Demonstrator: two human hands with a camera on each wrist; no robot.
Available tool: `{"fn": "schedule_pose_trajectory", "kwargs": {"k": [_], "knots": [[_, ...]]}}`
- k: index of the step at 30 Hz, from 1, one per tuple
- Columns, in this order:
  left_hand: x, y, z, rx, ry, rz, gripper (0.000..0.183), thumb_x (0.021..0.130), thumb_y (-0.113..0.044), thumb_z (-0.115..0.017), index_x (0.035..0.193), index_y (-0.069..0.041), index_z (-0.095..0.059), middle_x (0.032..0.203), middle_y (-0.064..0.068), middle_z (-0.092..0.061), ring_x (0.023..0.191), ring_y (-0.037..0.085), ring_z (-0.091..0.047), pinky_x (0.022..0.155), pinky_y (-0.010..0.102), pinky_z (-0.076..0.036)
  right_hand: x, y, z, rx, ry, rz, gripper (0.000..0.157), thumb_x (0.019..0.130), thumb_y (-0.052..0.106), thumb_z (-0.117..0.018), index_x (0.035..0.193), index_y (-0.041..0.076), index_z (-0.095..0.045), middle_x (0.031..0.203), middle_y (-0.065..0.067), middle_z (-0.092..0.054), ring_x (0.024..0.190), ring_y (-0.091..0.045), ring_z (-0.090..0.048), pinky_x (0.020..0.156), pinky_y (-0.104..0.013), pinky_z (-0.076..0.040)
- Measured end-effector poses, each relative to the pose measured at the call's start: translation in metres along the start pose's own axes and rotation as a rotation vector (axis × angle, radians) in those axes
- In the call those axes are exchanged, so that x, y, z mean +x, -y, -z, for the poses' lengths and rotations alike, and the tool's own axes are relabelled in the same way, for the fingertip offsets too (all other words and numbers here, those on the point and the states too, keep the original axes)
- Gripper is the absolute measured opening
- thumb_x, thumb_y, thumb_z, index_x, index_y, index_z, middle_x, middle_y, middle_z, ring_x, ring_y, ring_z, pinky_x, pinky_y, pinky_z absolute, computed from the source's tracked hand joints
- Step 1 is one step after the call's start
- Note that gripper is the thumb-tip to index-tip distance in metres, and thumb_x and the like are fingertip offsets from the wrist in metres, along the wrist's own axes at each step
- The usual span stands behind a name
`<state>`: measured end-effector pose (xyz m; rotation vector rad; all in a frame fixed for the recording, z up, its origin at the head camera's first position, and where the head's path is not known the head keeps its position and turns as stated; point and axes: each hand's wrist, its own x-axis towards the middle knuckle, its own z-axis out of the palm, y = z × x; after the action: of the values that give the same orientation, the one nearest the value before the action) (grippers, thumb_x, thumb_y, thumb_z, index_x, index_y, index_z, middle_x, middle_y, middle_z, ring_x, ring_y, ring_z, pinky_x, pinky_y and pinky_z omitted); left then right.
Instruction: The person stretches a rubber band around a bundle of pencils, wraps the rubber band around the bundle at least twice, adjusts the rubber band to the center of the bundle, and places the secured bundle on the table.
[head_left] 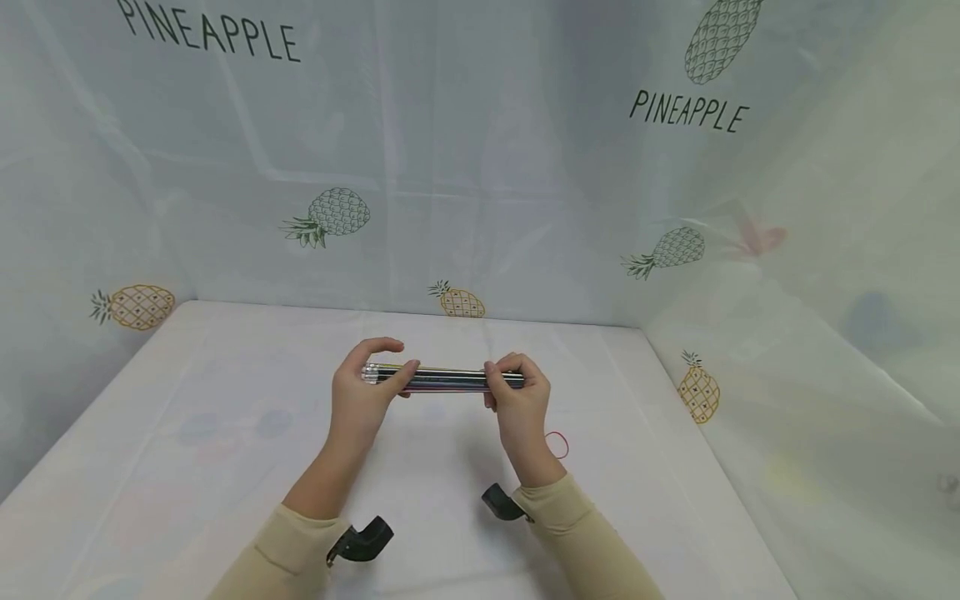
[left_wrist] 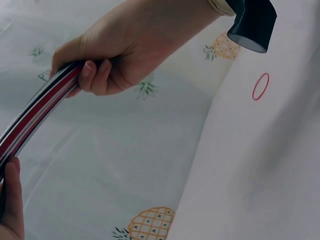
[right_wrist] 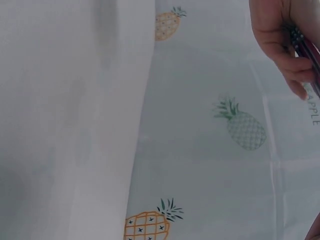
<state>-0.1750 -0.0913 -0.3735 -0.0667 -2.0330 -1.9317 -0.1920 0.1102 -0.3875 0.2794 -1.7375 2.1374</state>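
Bundle of pencils (head_left: 450, 381) is up above the desk (head_left: 225, 408), in both my hands. Long axis runs left to right across the head view, nearly level, right end a touch lower. Shiny, whitish ends point left, dark ends right. Sticks lie side by side, dark ones mostly, with some red and yellow along the edges; left wrist view shows red, black and silver stripes. My left grip (head_left: 358, 396) has the whitish end: thumb across the bundle, fingertips showing below, index finger bent out beyond the far side and apart from the pencils, so only partly closed. My right grip (head_left: 520, 400) is near the dark end, closed in a pinch, thumb on top and fingers curled under, tips just past it. Middle stretch is bare between the two grips. Right wrist view only catches the left-hand end, ends bunched by the palm. Red band (head_left: 567, 447), a thin loop, lies on the desk just beside my right wrist, apart from the pencils. Beige sleeves (head_left: 581, 533) on both arms, black wrist camera (head_left: 367, 542) at each cuff. Pineapple-print sheet (head_left: 465, 192) hangs behind.
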Motion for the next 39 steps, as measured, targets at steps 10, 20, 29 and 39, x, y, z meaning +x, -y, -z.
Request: {"fn": "schedule_pose_trajectory", "kwargs": {"k": [10,20,29,39], "knots": [[0.0,-0.004,0.002,-0.124,0.14,0.047,0.022,0.085,-0.013,-0.078,0.097,0.003,-0.069,0.094,0.024,-0.064,0.059,0.025,-0.068,0.061,0.038,-0.059,0.001,-0.002,-0.002,-0.035,0.005,0.164,0.017,0.09,0.003,-0.067,0.082,-0.004,-0.054,0.072,-0.009,-0.054,0.043,-0.012,-0.048,0.042,-0.021,-0.041],[-0.001,0.003,0.004,-0.133,0.183,0.131,0.025,0.081,-0.011,-0.081,0.096,0.006,-0.071,0.085,0.019,-0.067,0.062,0.024,-0.069,0.067,0.034,-0.059,0.0,0.008,0.009,-0.179,0.149,0.164,0.007,0.092,-0.001,-0.065,0.097,-0.005,-0.063,0.094,-0.017,-0.071,0.069,-0.021,-0.064,0.061,-0.025,-0.054],[-0.006,0.003,0.007,-0.144,0.184,0.135,0.024,0.08,-0.009,-0.081,0.095,0.007,-0.07,0.087,0.019,-0.067,0.062,0.024,-0.069,0.067,0.035,-0.059,-0.005,0.026,0.009,-0.212,0.262,0.284,0.038,0.085,-0.016,-0.062,0.122,-0.01,-0.055,0.121,-0.022,-0.062,0.102,-0.035,-0.063,0.083,-0.033,-0.054],[-0.01,0.001,0.007,-0.15,0.217,0.151,0.024,0.078,-0.007,-0.083,0.095,0.005,-0.072,0.086,0.019,-0.068,0.062,0.026,-0.068,0.065,0.037,-0.059,-0.003,0.002,0.02,-0.165,0.34,0.242,0.029,0.094,-0.001,-0.061,0.123,0.0,-0.056,0.121,-0.016,-0.065,0.107,-0.029,-0.064,0.093,-0.039,-0.051]]}}
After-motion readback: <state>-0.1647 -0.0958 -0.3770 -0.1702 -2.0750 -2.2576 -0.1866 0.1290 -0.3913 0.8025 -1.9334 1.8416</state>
